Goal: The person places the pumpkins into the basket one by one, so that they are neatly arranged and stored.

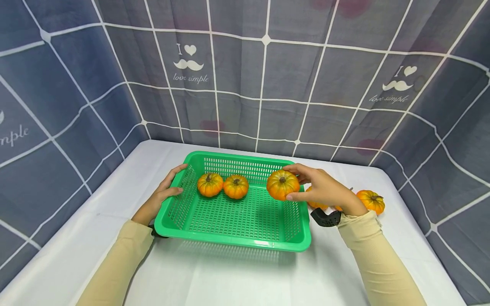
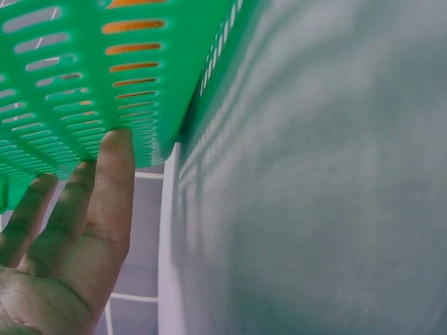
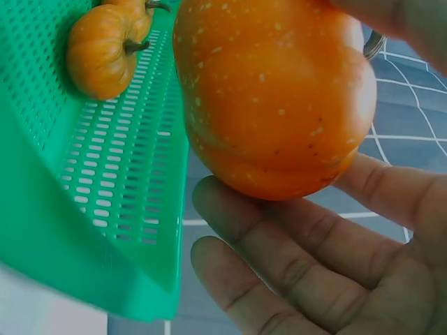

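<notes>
In the head view a green plastic basket (image 1: 233,242) stands on the white-covered table. My left hand (image 1: 160,195) holds its left side, thumb over the rim; in the left wrist view the fingers (image 2: 112,181) touch the slotted outer wall. Above the basket's right end, my right hand (image 1: 321,189) grips a small orange pumpkin (image 1: 282,185) between thumb and fingers. The right wrist view shows this pumpkin (image 3: 272,105) close up, beside the basket wall. Two more pumpkins, a left one (image 1: 210,184) and a right one (image 1: 235,187), sit side by side inside the basket.
Right of the basket, a pumpkin (image 1: 370,201) rests on the table (image 1: 214,280). Another pumpkin (image 1: 317,200) is partly hidden behind the right hand, with a bit of orange near it. A grey checked curtain (image 1: 237,63) encloses the back and sides.
</notes>
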Demonstrator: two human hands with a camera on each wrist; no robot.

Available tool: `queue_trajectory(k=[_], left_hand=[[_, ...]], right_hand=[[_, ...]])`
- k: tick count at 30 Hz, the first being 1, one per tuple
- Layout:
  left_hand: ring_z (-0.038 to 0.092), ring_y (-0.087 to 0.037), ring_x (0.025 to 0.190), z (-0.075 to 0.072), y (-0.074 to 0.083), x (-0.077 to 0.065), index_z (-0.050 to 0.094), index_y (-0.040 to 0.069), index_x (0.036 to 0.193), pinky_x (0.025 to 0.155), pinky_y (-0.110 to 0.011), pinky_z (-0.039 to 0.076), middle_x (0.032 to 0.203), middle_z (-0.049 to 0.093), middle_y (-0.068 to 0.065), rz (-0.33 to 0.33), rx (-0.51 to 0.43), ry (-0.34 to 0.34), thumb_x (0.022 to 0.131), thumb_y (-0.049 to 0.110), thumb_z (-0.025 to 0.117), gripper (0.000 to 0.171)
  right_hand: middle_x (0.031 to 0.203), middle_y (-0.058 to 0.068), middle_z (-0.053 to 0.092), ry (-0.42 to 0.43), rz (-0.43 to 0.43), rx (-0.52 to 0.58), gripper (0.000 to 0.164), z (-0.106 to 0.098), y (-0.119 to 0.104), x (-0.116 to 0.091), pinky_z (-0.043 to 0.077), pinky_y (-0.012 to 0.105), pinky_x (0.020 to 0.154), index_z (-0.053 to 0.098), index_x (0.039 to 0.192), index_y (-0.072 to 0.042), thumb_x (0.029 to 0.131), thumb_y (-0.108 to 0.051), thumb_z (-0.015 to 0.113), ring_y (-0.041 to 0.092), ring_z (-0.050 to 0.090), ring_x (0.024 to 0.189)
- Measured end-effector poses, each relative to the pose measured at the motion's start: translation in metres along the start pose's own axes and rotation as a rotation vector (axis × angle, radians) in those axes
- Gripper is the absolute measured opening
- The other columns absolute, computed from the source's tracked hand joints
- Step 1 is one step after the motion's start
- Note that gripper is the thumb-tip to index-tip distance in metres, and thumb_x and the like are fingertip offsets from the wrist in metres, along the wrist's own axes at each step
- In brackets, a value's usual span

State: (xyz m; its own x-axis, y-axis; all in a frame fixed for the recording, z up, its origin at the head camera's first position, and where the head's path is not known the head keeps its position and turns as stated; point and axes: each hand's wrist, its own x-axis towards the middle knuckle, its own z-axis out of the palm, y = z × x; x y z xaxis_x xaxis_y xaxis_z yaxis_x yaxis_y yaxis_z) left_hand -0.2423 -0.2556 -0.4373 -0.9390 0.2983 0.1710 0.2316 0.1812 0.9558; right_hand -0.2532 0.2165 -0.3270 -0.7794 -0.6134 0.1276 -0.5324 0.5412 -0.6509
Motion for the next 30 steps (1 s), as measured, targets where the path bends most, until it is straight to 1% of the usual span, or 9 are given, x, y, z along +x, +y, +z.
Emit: queue_trajectory(k=[5,8,11,14,18,22,25,28,30], left_hand=[[0.017,-0.041,0.158,0.000,0.000,-0.001,0.021,0.015,0.173,0.118,-0.066,0.021,0.181,0.007,-0.010,-0.005,0.004,-0.003,0.102,0.013,0.049,0.076],[0.028,-0.036,0.152,0.000,0.000,-0.001,0.020,0.017,0.174,0.117,-0.048,0.033,0.180,0.009,-0.011,-0.015,-0.009,-0.011,0.104,0.012,0.047,0.075],[0.038,-0.029,0.145,-0.001,-0.001,-0.001,0.020,0.018,0.174,0.108,-0.028,0.042,0.180,0.011,-0.013,-0.016,-0.026,-0.020,0.105,0.011,0.046,0.074],[0.044,-0.021,0.140,-0.001,-0.002,-0.001,0.019,0.019,0.174,0.103,-0.022,0.047,0.179,0.011,-0.014,-0.014,-0.041,-0.030,0.105,0.011,0.045,0.074],[0.047,-0.017,0.137,-0.002,-0.002,-0.001,0.019,0.020,0.174,0.102,-0.022,0.048,0.179,0.013,-0.015,-0.012,-0.053,-0.036,0.105,0.010,0.045,0.074],[0.044,-0.022,0.141,-0.002,-0.003,-0.001,0.020,0.019,0.174,0.106,-0.027,0.045,0.179,0.014,-0.014,-0.013,-0.036,-0.026,0.105,0.011,0.045,0.074],[0.033,-0.030,0.150,-0.001,-0.003,-0.001,0.021,0.018,0.174,0.116,-0.044,0.035,0.180,0.011,-0.012,-0.005,-0.009,-0.014,0.104,0.012,0.047,0.075],[0.023,-0.037,0.155,-0.001,-0.002,0.000,0.021,0.016,0.173,0.117,-0.060,0.025,0.180,0.009,-0.010,0.002,0.003,-0.005,0.103,0.013,0.048,0.076],[0.023,-0.040,0.155,-0.001,-0.002,0.000,0.021,0.016,0.173,0.117,-0.063,0.025,0.180,0.009,-0.011,0.000,-0.005,-0.004,0.102,0.013,0.048,0.076]], right_hand=[[0.130,0.008,0.072,-0.031,-0.004,0.006,0.064,0.001,0.000,0.010,0.056,0.050,0.104,0.058,0.149,-0.003,0.095,-0.021,0.086,0.028,0.069,0.119],[0.133,0.010,0.071,-0.042,0.019,-0.002,0.064,0.002,0.001,0.016,0.055,0.052,0.105,0.058,0.148,-0.002,0.095,-0.024,0.085,0.032,0.067,0.124],[0.135,0.013,0.070,-0.053,0.037,-0.010,0.065,0.004,0.001,0.022,0.055,0.052,0.105,0.057,0.147,-0.001,0.095,-0.026,0.085,0.034,0.065,0.126],[0.137,0.016,0.068,-0.068,0.056,-0.016,0.066,0.007,0.000,0.027,0.056,0.052,0.104,0.057,0.148,0.000,0.094,-0.027,0.084,0.036,0.064,0.126],[0.139,0.021,0.066,-0.094,0.101,-0.015,0.070,0.011,0.000,0.035,0.057,0.050,0.101,0.055,0.150,0.000,0.093,-0.029,0.084,0.036,0.068,0.121],[0.143,0.026,0.063,-0.112,0.142,-0.024,0.073,0.015,-0.001,0.043,0.057,0.051,0.101,0.054,0.151,-0.001,0.093,-0.032,0.085,0.037,0.069,0.118],[0.146,0.027,0.060,-0.113,0.162,-0.034,0.074,0.018,-0.001,0.049,0.056,0.052,0.102,0.055,0.152,-0.002,0.092,-0.032,0.085,0.038,0.066,0.121],[0.148,0.028,0.059,-0.116,0.176,-0.010,0.074,0.021,0.001,0.055,0.055,0.052,0.102,0.054,0.152,-0.001,0.092,-0.030,0.085,0.039,0.066,0.121],[0.147,0.028,0.058,-0.119,0.184,0.015,0.074,0.023,0.002,0.058,0.056,0.050,0.101,0.054,0.152,0.000,0.091,-0.027,0.085,0.040,0.067,0.120]])
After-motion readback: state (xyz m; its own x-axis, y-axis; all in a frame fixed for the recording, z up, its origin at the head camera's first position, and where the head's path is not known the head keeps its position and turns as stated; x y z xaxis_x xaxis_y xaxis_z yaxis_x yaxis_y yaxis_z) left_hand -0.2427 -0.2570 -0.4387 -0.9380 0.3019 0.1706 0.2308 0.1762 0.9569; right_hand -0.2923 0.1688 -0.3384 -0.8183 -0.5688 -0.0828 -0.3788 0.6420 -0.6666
